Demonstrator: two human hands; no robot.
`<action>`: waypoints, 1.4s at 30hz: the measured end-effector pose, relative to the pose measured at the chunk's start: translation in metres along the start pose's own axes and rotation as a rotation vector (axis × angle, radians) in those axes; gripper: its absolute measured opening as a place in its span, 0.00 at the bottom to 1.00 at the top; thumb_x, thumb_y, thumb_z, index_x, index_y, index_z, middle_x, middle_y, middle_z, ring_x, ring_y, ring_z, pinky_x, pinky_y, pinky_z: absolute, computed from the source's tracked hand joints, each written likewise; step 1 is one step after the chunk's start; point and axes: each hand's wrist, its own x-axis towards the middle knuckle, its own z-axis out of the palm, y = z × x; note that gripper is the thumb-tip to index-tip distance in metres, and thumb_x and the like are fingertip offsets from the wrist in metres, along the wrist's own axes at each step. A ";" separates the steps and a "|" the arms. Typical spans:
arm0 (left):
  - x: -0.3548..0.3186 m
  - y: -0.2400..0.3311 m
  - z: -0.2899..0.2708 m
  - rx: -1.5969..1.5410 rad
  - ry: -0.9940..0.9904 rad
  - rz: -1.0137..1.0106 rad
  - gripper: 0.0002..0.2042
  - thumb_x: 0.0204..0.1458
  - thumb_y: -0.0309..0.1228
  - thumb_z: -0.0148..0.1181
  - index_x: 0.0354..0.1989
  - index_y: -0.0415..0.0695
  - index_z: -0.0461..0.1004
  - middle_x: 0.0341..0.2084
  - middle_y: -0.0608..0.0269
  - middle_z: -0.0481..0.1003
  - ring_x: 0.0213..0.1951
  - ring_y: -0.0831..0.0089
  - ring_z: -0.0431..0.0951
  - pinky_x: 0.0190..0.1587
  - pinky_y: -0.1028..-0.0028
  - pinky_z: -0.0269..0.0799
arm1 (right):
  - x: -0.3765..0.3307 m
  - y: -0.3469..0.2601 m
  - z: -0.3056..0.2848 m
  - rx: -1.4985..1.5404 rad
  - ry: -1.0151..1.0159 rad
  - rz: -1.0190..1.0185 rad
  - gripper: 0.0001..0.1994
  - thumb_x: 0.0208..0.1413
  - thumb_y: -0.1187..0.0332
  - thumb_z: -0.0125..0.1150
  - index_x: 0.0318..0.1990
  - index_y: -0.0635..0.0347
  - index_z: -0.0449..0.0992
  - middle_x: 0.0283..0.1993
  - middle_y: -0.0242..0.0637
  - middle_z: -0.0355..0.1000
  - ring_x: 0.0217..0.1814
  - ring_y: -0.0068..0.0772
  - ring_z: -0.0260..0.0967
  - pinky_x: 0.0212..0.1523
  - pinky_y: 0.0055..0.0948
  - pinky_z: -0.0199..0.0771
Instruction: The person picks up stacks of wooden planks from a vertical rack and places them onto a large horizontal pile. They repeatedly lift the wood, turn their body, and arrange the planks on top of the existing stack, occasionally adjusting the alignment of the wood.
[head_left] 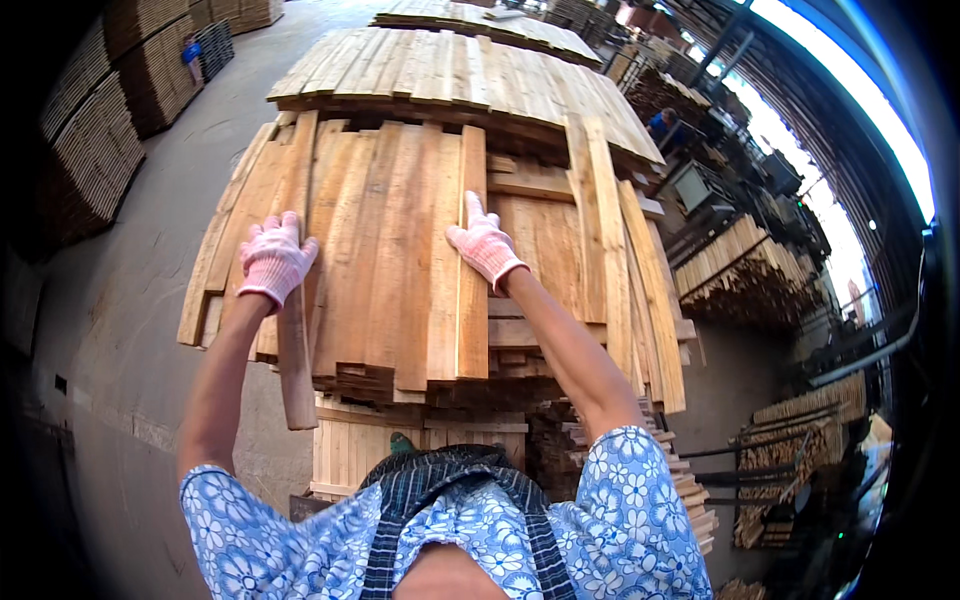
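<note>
My left hand (275,258), in a pale pink knit glove, is closed over a long wooden board (295,365). This board lies slightly slanted on the stack, its near end jutting out toward me past the others. Across the stack, my right hand (487,243), gloved alike, straddles another narrow board (473,330). Its thumb is at the left edge, its index finger stretches along the top, and the remaining fingers lie at the right edge. Between my hands is a layer of side-by-side boards (385,250). The undersides of both hands are hidden.
Loose boards (604,230) lie lengthwise at the stack's right side, over crosswise pieces. Beyond stands another board stack (440,70). Tall timber piles (90,140) line the left, across a concrete floor (150,300). More lumber (745,260) and metal bars are on the right.
</note>
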 end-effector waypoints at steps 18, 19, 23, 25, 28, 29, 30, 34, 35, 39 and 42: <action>0.014 0.392 0.058 -1.400 -0.427 0.241 0.30 0.61 0.41 0.58 0.69 0.40 0.62 0.41 0.55 0.74 0.42 0.71 0.75 0.44 0.68 0.75 | -0.056 0.289 -0.196 -0.085 0.062 0.025 0.42 0.61 0.50 0.56 0.79 0.41 0.43 0.69 0.61 0.64 0.69 0.61 0.65 0.67 0.51 0.64; 0.003 0.413 0.055 -1.349 -0.488 0.218 0.26 0.61 0.43 0.53 0.65 0.43 0.62 0.35 0.53 0.75 0.37 0.64 0.77 0.40 0.62 0.74 | -0.065 0.289 -0.201 -0.154 0.036 0.102 0.42 0.61 0.49 0.55 0.79 0.41 0.42 0.67 0.61 0.67 0.67 0.62 0.67 0.67 0.52 0.64; -0.028 0.407 0.048 -1.418 -0.358 0.075 0.25 0.61 0.42 0.53 0.64 0.44 0.63 0.39 0.53 0.77 0.39 0.63 0.78 0.48 0.63 0.73 | -0.070 0.304 -0.210 -0.301 0.029 0.201 0.45 0.60 0.46 0.55 0.80 0.44 0.41 0.64 0.60 0.70 0.66 0.60 0.69 0.65 0.51 0.66; -0.055 0.371 0.010 -1.078 -0.272 0.050 0.28 0.59 0.44 0.56 0.65 0.45 0.64 0.46 0.44 0.79 0.44 0.55 0.81 0.52 0.64 0.74 | -0.086 0.307 -0.222 -0.200 0.045 0.116 0.45 0.60 0.46 0.57 0.79 0.46 0.43 0.63 0.60 0.71 0.66 0.59 0.69 0.64 0.47 0.67; -0.072 0.333 -0.008 -0.743 -0.209 0.051 0.28 0.60 0.43 0.58 0.64 0.41 0.63 0.52 0.42 0.73 0.52 0.49 0.77 0.54 0.57 0.74 | -0.087 0.318 -0.221 -0.013 0.083 0.053 0.42 0.59 0.51 0.61 0.78 0.42 0.49 0.62 0.56 0.73 0.63 0.52 0.72 0.62 0.42 0.70; -0.068 0.322 -0.005 -0.466 -0.132 0.115 0.27 0.60 0.42 0.58 0.64 0.40 0.63 0.53 0.44 0.71 0.54 0.49 0.75 0.54 0.55 0.74 | -0.088 0.313 -0.222 0.075 0.101 0.005 0.40 0.59 0.53 0.61 0.78 0.42 0.52 0.60 0.54 0.75 0.62 0.48 0.74 0.61 0.40 0.70; -0.072 0.316 -0.022 -0.307 -0.093 0.142 0.30 0.60 0.42 0.59 0.67 0.43 0.60 0.55 0.47 0.69 0.55 0.47 0.74 0.53 0.53 0.74 | -0.088 0.312 -0.230 0.203 0.089 0.016 0.38 0.59 0.54 0.61 0.77 0.44 0.55 0.60 0.51 0.75 0.60 0.43 0.74 0.61 0.37 0.70; -0.062 0.315 -0.002 -0.127 0.011 0.224 0.33 0.59 0.46 0.57 0.69 0.42 0.60 0.65 0.43 0.62 0.68 0.47 0.62 0.65 0.46 0.60 | -0.098 0.298 -0.249 0.663 0.116 -0.055 0.33 0.63 0.68 0.58 0.75 0.53 0.57 0.65 0.37 0.68 0.59 0.28 0.69 0.63 0.27 0.67; -0.067 0.312 -0.006 -0.163 -0.052 0.217 0.35 0.59 0.48 0.57 0.70 0.41 0.59 0.69 0.42 0.59 0.72 0.45 0.56 0.70 0.43 0.53 | -0.106 0.278 -0.249 0.781 0.120 -0.111 0.33 0.63 0.70 0.57 0.76 0.54 0.56 0.66 0.35 0.66 0.58 0.28 0.69 0.63 0.26 0.67; -0.083 0.311 -0.012 -0.100 -0.116 0.351 0.43 0.55 0.54 0.58 0.73 0.41 0.55 0.75 0.38 0.47 0.77 0.41 0.41 0.74 0.36 0.36 | -0.121 0.198 -0.244 0.798 0.082 -0.231 0.35 0.64 0.68 0.59 0.77 0.50 0.53 0.50 0.36 0.70 0.37 0.19 0.70 0.39 0.20 0.78; -0.070 0.286 -0.022 -0.143 -0.243 0.263 0.41 0.54 0.52 0.60 0.74 0.46 0.56 0.76 0.36 0.45 0.77 0.38 0.41 0.73 0.34 0.35 | -0.119 0.149 -0.222 0.890 -0.065 -0.191 0.36 0.65 0.66 0.60 0.77 0.49 0.50 0.39 0.39 0.73 0.28 0.23 0.73 0.23 0.21 0.79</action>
